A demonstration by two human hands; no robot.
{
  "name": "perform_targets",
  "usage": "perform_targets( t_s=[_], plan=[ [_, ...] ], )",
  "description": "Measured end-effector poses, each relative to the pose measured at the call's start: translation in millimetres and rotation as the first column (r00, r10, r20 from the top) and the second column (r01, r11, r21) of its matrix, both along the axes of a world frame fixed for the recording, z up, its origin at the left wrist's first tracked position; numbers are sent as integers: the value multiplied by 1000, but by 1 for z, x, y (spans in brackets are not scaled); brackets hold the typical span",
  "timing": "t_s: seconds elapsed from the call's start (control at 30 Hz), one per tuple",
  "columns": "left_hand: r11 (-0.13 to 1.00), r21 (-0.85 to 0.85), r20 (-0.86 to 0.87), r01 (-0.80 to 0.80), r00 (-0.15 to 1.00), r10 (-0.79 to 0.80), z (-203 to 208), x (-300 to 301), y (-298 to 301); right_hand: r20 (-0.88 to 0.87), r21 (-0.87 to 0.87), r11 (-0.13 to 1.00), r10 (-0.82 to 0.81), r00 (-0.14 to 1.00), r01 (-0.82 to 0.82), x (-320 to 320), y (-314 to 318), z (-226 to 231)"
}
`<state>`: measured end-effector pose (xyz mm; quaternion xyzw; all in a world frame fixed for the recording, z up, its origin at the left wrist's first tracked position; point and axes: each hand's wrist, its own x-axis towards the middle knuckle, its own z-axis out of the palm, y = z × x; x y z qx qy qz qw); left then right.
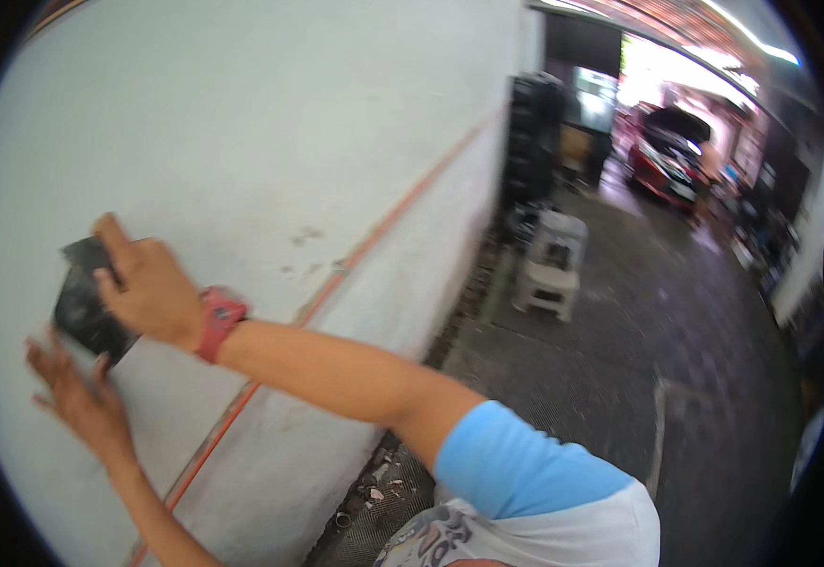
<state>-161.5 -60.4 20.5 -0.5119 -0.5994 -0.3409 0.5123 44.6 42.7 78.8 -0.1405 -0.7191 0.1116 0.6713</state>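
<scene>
Against the pale wall (336, 123) lies a dark, slightly glossy flat sheet (86, 307); its exact kind cannot be made out. My right hand (155, 291), with a red watch (221, 324) on the wrist, grips the sheet at its upper right, the index finger stretched along the top and the thumb over its face. Just below, my left hand (87, 402) rests with spread fingers on the wall, fingertips at the sheet's lower edge. Some of the sheet is hidden behind my right hand.
An orange-red strip (374, 238) runs slantwise along the wall, below scuff marks. Rubble (377, 491) lines the wall's foot. Stacked white plastic stools (554, 269) stand by a dark stack (533, 132). Farther off is a red car (662, 170) with its hood up.
</scene>
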Motion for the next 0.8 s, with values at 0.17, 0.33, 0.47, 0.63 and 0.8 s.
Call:
perform_targets(
  t_s=[0.17,0.33,0.47,0.63,0.8],
  plan=[
    [990,83,-17,116,993,-115,-3,9,47,351,179,984,-79,933,16,11,11,-10],
    [991,79,21,110,994,-112,-4,16,46,215,144,987,-101,971,71,18,17,-3],
    [992,74,-3,104,995,-104,-3,12,39,402,139,990,-82,912,28,17,11,-4],
    [990,86,-3,109,994,-109,-2,15,43,360,136,990,-86,929,39,19,4,-9],
    [990,82,-10,114,994,-113,6,12,43,27,124,987,-110,994,106,15,11,5]
  ],
)
